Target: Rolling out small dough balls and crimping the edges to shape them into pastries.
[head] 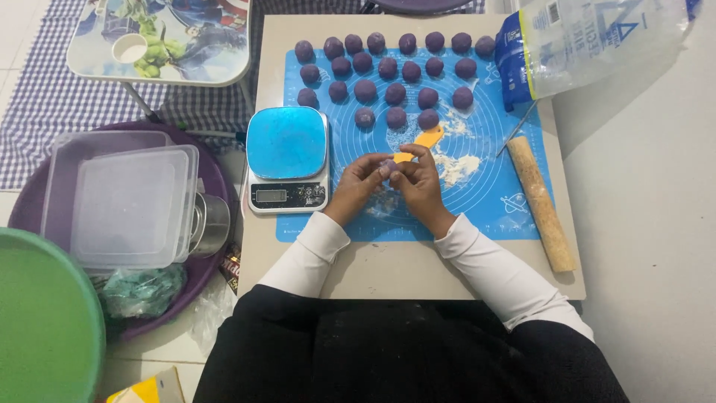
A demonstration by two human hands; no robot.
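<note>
**Both hands closed on one purple dough piece above the blue mat**

My left hand [362,181] and my right hand [418,181] meet at the fingertips over the near part of the blue silicone baking mat [507,201]. Between them I pinch a small lump of purple dough [388,166]; both hands are clenched around it, fingers curled inward, and most of the lump is hidden by them.

Just beyond my right hand an orange plastic scraper [425,140] lies on the mat, partly covered by my fingers. A patch of white flour [458,169] sits on the mat just to the right of my hands.

Finished round purple dough balls [395,93] stand in rows across the far half of the mat, apart from one another.

To the left of the mat, close to my left hand, stands a blue-topped digital kitchen scale [287,157]. A floured wooden rolling pin [541,201] lies along the mat's right edge. A clear plastic flour bag [589,41] rests at the far right corner. All sit on a beige low table [403,272].
</note>
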